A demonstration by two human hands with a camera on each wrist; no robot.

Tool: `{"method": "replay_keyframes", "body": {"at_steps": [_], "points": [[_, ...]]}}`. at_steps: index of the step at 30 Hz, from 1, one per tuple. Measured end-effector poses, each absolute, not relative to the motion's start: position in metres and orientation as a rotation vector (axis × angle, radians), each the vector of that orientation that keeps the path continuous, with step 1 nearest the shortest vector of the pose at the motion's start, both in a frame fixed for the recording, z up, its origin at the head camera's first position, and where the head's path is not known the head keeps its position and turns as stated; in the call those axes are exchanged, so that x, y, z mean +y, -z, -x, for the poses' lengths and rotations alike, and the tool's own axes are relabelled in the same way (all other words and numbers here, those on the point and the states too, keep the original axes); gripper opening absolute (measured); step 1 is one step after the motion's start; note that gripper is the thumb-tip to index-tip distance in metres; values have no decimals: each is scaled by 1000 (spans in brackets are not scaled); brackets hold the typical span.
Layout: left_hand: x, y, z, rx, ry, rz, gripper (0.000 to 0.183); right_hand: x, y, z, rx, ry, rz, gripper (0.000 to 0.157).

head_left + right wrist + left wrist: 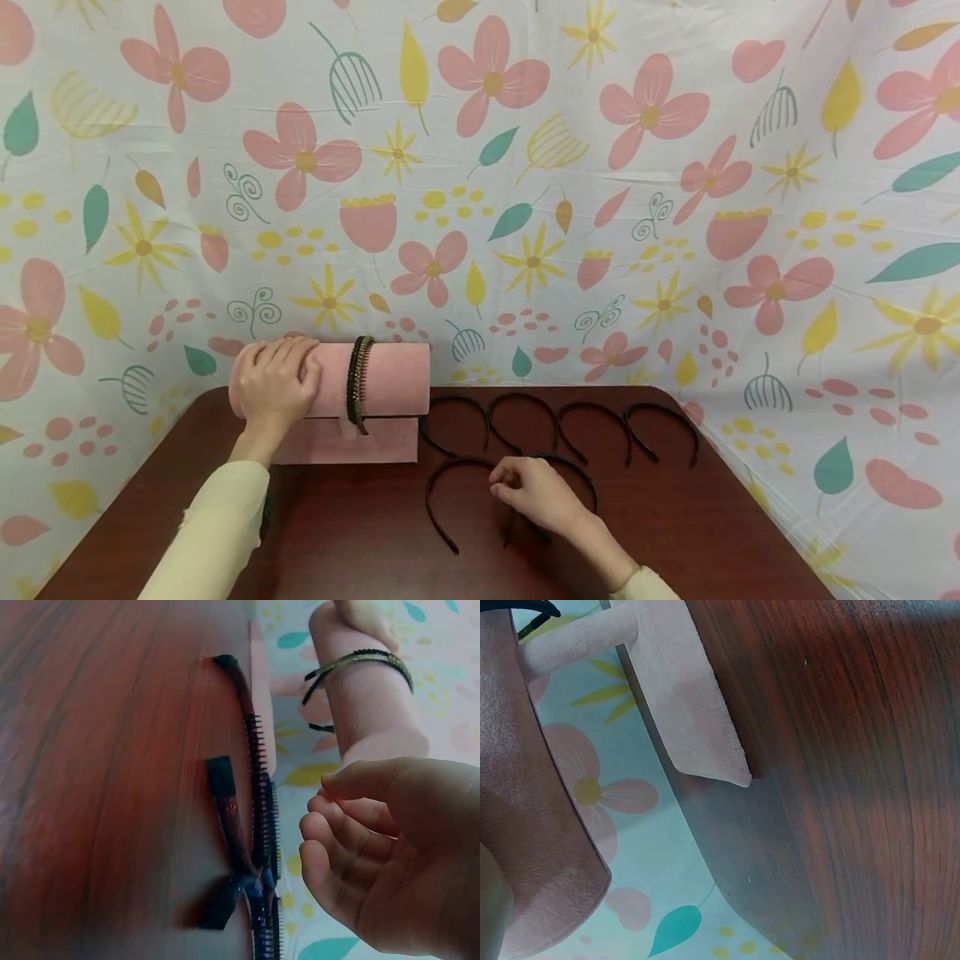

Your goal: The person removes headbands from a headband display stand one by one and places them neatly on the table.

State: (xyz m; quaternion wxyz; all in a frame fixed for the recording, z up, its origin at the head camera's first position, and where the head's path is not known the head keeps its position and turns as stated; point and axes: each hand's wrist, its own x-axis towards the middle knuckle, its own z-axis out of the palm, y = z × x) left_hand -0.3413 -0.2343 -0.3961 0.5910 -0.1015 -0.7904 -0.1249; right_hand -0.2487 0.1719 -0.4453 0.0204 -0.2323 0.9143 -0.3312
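At the left, an arm in a pale sleeve [217,525] reaches forward, and the left hand [273,379] lies over the left end of a pink cylinder [401,379], its fingers curved over the top and gripping it. The cylinder lies sideways above a flat pink base [390,442], with a short post [581,637] between them. Right of the hand, dark headbands [355,383] with gold-coloured parts circle the cylinder close together — I cannot tell exactly how many.

Next to the stand, four black headbands [522,397] lie in a row along the back of the brown surface [337,533], arches toward the floral cloth [480,250] behind. In front of them lie two more: a left front headband [430,500] and a right front headband [592,483], the latter partly hidden by the right hand [540,492]. That hand hovers above the front pair, apart from them — fingers loosely bent, thumb near the index finger, holding nothing. In the right wrist view, comb-like teeth line a headband below it.
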Motion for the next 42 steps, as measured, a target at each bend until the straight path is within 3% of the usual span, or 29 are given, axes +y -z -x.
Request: {"method": "replay_keyframes", "body": {"at_steps": [15, 42], "points": [[-235, 397, 341, -1853, 283, 241, 36, 135, 434, 253, 2911, 1073, 802, 7], [-233, 394, 340, -1835, 284, 228, 36, 66, 406, 267, 2947, 1082, 898, 13]]}}
